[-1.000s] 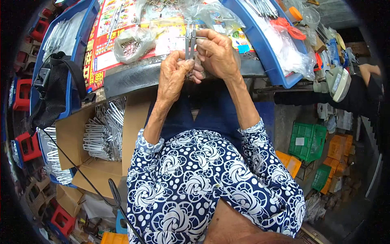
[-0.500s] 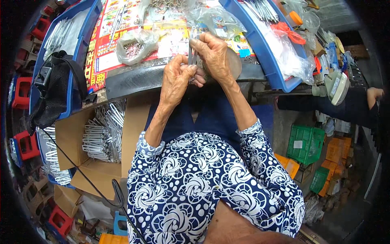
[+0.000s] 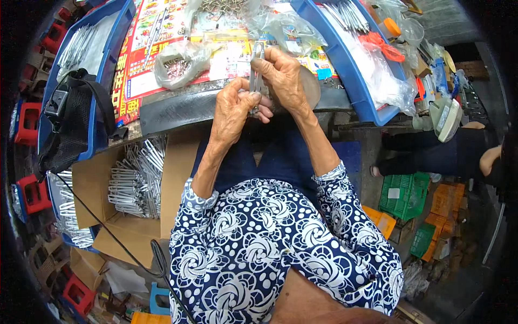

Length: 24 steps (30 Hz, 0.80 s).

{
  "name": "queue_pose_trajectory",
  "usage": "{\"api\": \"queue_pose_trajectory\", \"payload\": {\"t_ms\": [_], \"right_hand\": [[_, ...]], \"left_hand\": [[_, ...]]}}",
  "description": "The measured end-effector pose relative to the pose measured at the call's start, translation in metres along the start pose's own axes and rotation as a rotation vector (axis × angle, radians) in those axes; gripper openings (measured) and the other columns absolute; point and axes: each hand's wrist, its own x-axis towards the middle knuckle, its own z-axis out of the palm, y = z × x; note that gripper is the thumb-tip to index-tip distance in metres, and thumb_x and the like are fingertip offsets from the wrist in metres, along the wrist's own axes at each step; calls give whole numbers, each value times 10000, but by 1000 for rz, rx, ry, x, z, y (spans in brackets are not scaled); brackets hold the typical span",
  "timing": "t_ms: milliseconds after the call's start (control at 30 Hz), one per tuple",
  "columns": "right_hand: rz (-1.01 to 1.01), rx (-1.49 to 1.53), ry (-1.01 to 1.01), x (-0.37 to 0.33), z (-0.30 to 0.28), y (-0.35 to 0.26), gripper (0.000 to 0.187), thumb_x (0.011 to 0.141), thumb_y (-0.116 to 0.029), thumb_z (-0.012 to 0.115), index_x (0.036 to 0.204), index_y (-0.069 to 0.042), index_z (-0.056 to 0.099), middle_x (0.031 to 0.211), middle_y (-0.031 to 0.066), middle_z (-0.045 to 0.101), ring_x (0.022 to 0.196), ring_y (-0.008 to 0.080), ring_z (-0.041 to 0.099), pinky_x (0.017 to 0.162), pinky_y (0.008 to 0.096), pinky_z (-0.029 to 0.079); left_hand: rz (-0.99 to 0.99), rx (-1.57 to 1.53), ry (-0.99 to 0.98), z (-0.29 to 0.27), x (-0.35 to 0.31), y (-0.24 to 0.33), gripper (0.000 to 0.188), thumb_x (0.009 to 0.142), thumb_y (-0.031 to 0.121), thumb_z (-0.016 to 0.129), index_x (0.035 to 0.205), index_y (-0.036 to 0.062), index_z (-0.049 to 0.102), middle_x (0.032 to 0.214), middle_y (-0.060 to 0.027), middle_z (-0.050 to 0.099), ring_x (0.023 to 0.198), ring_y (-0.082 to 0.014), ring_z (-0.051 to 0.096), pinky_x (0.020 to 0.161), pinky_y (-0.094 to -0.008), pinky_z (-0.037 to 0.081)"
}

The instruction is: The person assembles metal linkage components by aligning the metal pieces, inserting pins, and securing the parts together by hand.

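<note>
Slim, grey, flat metal strips (image 3: 252, 81) stand close together and nearly upright between the person's two hands, above the near edge of a dark table (image 3: 178, 114). The left hand (image 3: 232, 110) pinches their near end, its thumb laid along the metal and its fingers curled. The right hand (image 3: 283, 75) closes its thumb and index finger on the far part, while its remaining fingers are partly hidden. Whether the strips are joined cannot be told, since the fingers cover much of them.

Just left of the hands, a crumpled translucent plastic bag (image 3: 200, 52) of small metal pieces lies open on a red-and-yellow printed paper sheet (image 3: 135, 86). On the far side, another clear plastic bag (image 3: 291, 29) lies bunched up. A long blue plastic tray (image 3: 117, 36) with thin silver rods (image 3: 78, 46) is on the left, and a black mesh bag (image 3: 75, 121) lies across its near end. On the right, a second blue plastic tray (image 3: 353, 75) holds more silver rods (image 3: 348, 17), a red plastic bag (image 3: 383, 46) and clear wrapping (image 3: 391, 89).

Near and to the left, an open brown cardboard box (image 3: 129, 237) contains many long silver metal parts (image 3: 132, 186). Well to the right, a green plastic crate (image 3: 389, 204) sits near another person's dark-trousered legs (image 3: 431, 151).
</note>
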Motion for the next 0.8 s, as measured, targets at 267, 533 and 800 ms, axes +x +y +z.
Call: {"api": "queue_pose_trajectory", "payload": {"t_ms": [267, 533, 800], "right_hand": [[124, 140, -55, -4, -1, -6, 253, 822, -187, 555, 628, -66, 447, 526, -64, 364, 461, 6, 322, 404, 153, 275], [120, 144, -79, 17, -13, -1, 233, 849, -220, 511, 698, -47, 554, 540, -78, 371, 465, -5, 295, 404, 163, 205], [-45, 38, -81, 26, -14, 7, 267, 792, -206, 584, 605, -17, 561, 540, -54, 465, 482, 11, 353, 422, 183, 274]], "left_hand": [[-26, 8, -27, -3, -1, 1, 92, 800, 41, 490, 833, -31, 445, 677, -161, 568, 534, -186, 581, 465, -261, 501], [-98, -53, -40, -9, -5, -1, 120, 775, 54, 502, 834, -32, 441, 672, -174, 570, 530, -202, 586, 456, -276, 502], [-130, -58, -61, -13, -3, 0, 126, 767, 58, 489, 829, -43, 446, 677, -182, 571, 513, -214, 588, 452, -281, 506]]}}
